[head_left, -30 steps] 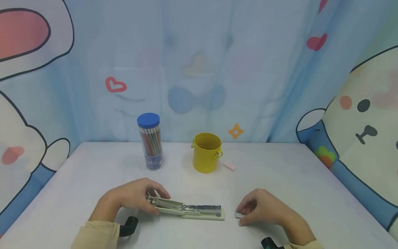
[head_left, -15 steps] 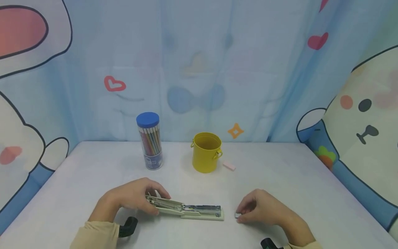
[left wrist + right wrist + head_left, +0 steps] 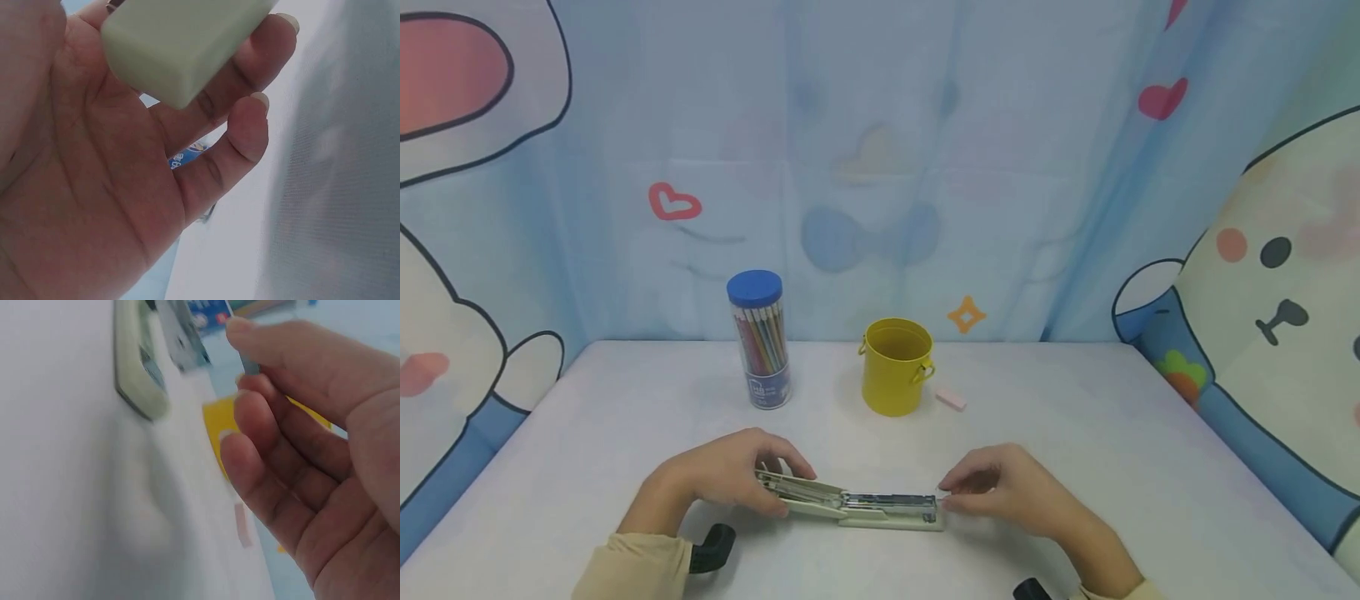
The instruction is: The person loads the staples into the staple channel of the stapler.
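Observation:
A pale green stapler [image 3: 891,522] lies on the white table, its top arm swung back to the left so the metal magazine shows. My left hand [image 3: 726,472] grips the raised arm's end between thumb and fingers; in the left wrist view that rounded end of the stapler [image 3: 172,53] sits against the fingers. My right hand [image 3: 1011,490] is right at the stapler's other end. Between its thumb and index finger it pinches a small grey strip of staples [image 3: 250,365], mostly covered by the fingertips. The remaining fingers are curled beneath.
Behind the stapler stand a clear tube of pencils [image 3: 762,343] with a blue lid and a small yellow bucket [image 3: 891,385]. A pink eraser [image 3: 951,400] lies beside the bucket. A printed blue curtain [image 3: 737,108] hangs behind the table.
My right hand has moved left and slightly up with the staple strip, from beside the stapler to its magazine end. The left hand and stapler have hardly moved.

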### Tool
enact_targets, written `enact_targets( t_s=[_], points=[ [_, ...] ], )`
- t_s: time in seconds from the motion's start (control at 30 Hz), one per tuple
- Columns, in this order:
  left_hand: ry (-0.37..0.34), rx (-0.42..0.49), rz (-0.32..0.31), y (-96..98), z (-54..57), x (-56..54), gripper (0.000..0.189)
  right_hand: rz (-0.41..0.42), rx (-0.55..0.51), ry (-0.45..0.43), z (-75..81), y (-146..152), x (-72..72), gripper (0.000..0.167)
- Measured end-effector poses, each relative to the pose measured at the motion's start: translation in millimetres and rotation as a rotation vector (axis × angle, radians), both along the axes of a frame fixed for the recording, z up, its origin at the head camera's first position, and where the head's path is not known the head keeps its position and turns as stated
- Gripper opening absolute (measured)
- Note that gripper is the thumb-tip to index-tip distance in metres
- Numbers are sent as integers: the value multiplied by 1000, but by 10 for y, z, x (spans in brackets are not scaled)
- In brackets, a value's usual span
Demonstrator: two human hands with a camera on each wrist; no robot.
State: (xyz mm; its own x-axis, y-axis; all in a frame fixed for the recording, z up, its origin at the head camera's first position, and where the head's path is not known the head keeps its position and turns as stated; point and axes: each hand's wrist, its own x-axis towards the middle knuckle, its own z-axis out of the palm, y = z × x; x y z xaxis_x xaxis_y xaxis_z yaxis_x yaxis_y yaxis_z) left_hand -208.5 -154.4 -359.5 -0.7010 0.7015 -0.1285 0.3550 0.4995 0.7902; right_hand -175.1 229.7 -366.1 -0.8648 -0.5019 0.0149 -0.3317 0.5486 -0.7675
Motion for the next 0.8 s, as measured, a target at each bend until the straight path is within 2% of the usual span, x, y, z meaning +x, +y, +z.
enact_targets(
  t_s=[0.23, 0.53, 0.8],
  points=[
    [6, -24, 11, 7, 6, 1, 40, 1, 33, 24, -15, -153, 8, 11],
    [7, -32, 16, 14, 14, -8, 40, 20, 54, 63, -13, -189, 13, 10],
    [8, -15, 9, 19, 9, -1, 40, 28, 48, 60, -32, -205, 16, 13]
  ],
)
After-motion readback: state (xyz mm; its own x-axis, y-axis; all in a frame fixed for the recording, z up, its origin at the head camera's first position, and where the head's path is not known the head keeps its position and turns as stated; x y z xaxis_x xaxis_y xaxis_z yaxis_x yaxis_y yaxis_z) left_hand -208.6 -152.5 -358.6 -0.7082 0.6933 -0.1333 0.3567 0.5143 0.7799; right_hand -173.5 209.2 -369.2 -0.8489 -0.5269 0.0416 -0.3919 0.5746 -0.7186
